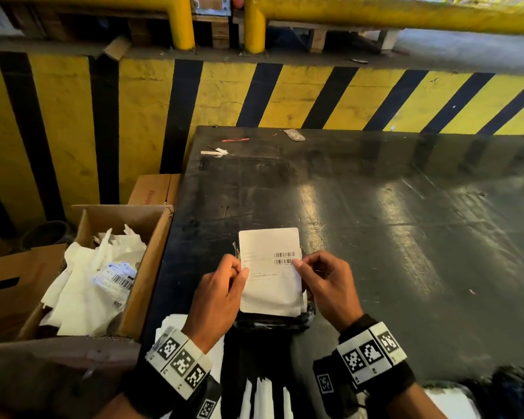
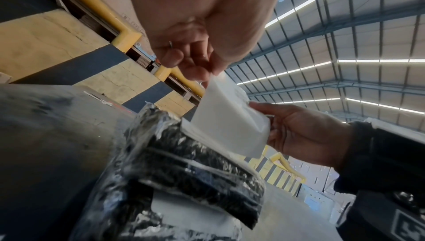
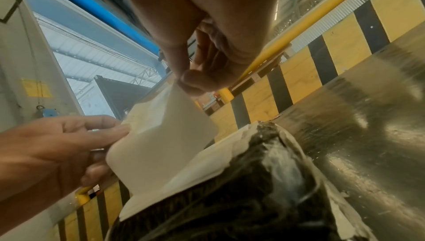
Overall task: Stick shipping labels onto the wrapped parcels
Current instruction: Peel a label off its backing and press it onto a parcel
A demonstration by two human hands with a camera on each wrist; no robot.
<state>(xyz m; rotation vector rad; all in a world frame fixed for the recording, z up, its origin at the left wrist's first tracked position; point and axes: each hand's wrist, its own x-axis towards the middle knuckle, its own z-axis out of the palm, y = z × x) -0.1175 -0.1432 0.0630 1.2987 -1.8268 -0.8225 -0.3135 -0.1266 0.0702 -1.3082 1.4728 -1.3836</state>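
Note:
A white shipping label (image 1: 270,273) with barcodes is held over a black parcel wrapped in clear film (image 1: 273,323) that lies on the dark table near its front edge. My left hand (image 1: 221,294) pinches the label's left edge and my right hand (image 1: 324,285) pinches its right edge. In the left wrist view the label (image 2: 227,123) rises at a slant from the parcel (image 2: 195,170), its near end touching the top. The right wrist view shows the label (image 3: 165,135) bowed upward between both hands above the parcel (image 3: 253,190).
An open cardboard box (image 1: 146,267) with white backing paper scraps stands left of the table. A stack of white sheets (image 1: 170,325) lies under my left wrist. Small scraps (image 1: 214,152) lie at the table's far left corner. A yellow-black striped wall (image 1: 254,92) runs behind.

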